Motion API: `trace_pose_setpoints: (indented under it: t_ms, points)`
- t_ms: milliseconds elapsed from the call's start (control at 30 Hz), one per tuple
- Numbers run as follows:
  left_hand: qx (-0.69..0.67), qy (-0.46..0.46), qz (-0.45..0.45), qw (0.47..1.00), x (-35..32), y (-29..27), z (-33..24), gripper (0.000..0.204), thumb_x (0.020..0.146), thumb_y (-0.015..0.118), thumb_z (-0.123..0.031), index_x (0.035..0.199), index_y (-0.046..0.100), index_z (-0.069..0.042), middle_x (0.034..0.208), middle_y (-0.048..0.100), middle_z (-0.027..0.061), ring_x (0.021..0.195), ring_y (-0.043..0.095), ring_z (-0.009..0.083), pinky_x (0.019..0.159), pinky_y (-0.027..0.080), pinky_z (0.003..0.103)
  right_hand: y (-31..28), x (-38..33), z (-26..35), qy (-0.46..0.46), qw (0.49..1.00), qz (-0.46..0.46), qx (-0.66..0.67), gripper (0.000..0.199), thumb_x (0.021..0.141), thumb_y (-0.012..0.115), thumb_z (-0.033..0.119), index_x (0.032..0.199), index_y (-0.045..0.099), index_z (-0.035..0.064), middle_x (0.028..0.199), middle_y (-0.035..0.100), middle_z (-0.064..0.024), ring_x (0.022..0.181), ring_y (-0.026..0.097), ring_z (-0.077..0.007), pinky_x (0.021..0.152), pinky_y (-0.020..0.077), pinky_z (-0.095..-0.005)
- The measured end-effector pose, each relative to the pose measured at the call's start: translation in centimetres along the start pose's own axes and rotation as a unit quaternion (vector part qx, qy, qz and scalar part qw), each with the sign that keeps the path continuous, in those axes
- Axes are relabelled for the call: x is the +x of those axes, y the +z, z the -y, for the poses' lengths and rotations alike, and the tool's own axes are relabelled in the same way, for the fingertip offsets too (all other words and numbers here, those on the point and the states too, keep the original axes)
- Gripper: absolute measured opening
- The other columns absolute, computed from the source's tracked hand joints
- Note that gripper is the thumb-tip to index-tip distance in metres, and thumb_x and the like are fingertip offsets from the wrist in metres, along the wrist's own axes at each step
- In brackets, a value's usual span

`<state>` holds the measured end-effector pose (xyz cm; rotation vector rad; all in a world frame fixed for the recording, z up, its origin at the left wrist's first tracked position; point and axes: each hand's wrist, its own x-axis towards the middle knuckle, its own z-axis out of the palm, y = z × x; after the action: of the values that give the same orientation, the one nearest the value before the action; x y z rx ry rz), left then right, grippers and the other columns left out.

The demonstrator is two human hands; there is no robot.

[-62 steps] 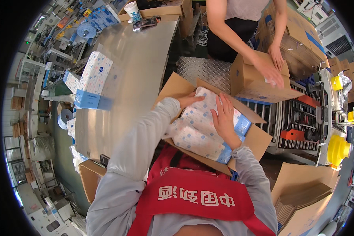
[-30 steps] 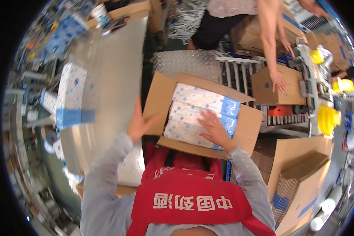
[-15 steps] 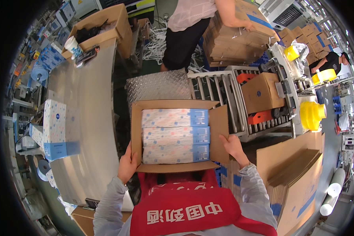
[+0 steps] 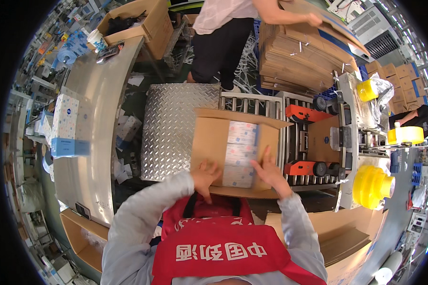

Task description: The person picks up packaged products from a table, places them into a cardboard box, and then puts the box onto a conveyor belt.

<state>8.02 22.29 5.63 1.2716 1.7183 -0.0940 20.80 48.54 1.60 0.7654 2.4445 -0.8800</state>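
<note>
An open-topped cardboard carton (image 4: 208, 137) sits before me, over the near end of the roller conveyor. Inside it lie three white packs (image 4: 241, 154) with small coloured prints and blue ends, partly hidden by the side flaps. On the left flap, folded inward, rests my left hand (image 4: 206, 178) with its fingers spread. Against the right flap, which slopes inward, my right hand (image 4: 271, 175) lies with fingers stretched out. The carton's far and near flaps stand outward.
Left of the carton is a diamond-plate platform (image 4: 169, 128), then a metal table (image 4: 92, 166) bearing a white-and-blue pack (image 4: 70, 126). Rightward, a taping machine with orange side guides (image 4: 305, 167) holds another carton (image 4: 322, 142). A co-worker (image 4: 223, 42) handles flat cardboard (image 4: 299, 57) beyond.
The carton has moved from in front of me rightward to the conveyor. Its left flap has been folded in, and both hands have shifted from its sides onto the flaps. The co-worker has lifted a cardboard sheet.
</note>
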Motion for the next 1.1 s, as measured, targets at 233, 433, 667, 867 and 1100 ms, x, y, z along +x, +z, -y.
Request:
trace_pose_setpoints:
  t_ms: [233, 433, 667, 867, 1100]
  points:
    - [-0.096, -0.300, -0.318, 0.894, 4.7, -4.3, 4.9, 0.136, 0.056, 0.085, -0.053, 0.153, -0.001, -0.015, 0.146, 0.030, 0.0280, 0.138, 0.027, 0.0432, 0.112, 0.025, 0.053, -10.0, 6.3, 6.7, -0.339, 0.876, -0.317, -0.134, 0.056, 0.082, 0.069, 0.028, 0.129, 0.052, 0.0026, 0.125, 0.051, -0.0177, 0.122, 0.045, -0.0353, 0.105, 0.0339, -0.0507]
    - [-0.520, -0.041, -0.541, 0.660, 7.0, 4.3, 5.4, 0.119, 0.077, 0.081, -0.019, 0.151, -0.012, -0.010, 0.137, 0.047, 0.0188, 0.127, 0.046, 0.0303, 0.102, 0.042, 0.040, -2.3, 5.1, 3.2, -0.222, 0.945, -0.185, -0.155, 0.067, 0.081, 0.066, 0.036, 0.137, 0.045, 0.0045, 0.130, 0.049, -0.0198, 0.130, 0.039, -0.0356, 0.111, 0.0270, -0.0504]
    - [-0.707, -0.091, -0.457, 0.532, 9.0, 4.5, 9.5, 0.081, 0.093, 0.064, -0.031, 0.152, 0.013, -0.012, 0.132, 0.051, 0.0101, 0.116, 0.053, 0.0228, 0.094, 0.048, 0.039, -0.9, 7.3, -2.0, -0.405, 0.882, -0.192, -0.145, 0.071, 0.084, 0.063, 0.039, 0.143, 0.039, 0.0069, 0.147, 0.034, -0.0191, 0.140, 0.026, -0.0341, 0.118, 0.0170, -0.0488]
    - [-0.748, -0.122, -0.437, 0.485, 13.3, 4.0, 7.2, 0.063, 0.094, 0.061, -0.039, 0.144, 0.031, -0.013, 0.135, 0.050, 0.0077, 0.117, 0.053, 0.0209, 0.096, 0.047, 0.037, -4.2, 10.1, -3.5, -0.359, 0.899, -0.217, -0.125, 0.074, 0.089, 0.056, 0.044, 0.147, 0.031, 0.0049, 0.154, 0.022, -0.0206, 0.144, 0.018, -0.0343, 0.119, 0.0118, -0.0479]
    - [-0.694, -0.031, -0.433, 0.575, 24.6, -3.2, -1.0, 0.065, 0.095, 0.060, -0.035, 0.146, 0.027, -0.014, 0.137, 0.047, 0.0088, 0.120, 0.050, 0.0222, 0.099, 0.045, 0.038, -5.3, 8.7, -7.6, -0.142, 0.919, -0.363, -0.063, 0.080, 0.087, 0.061, 0.033, 0.144, 0.025, -0.0081, 0.152, 0.025, -0.0229, 0.144, 0.018, -0.0351, 0.116, 0.0127, -0.0530]
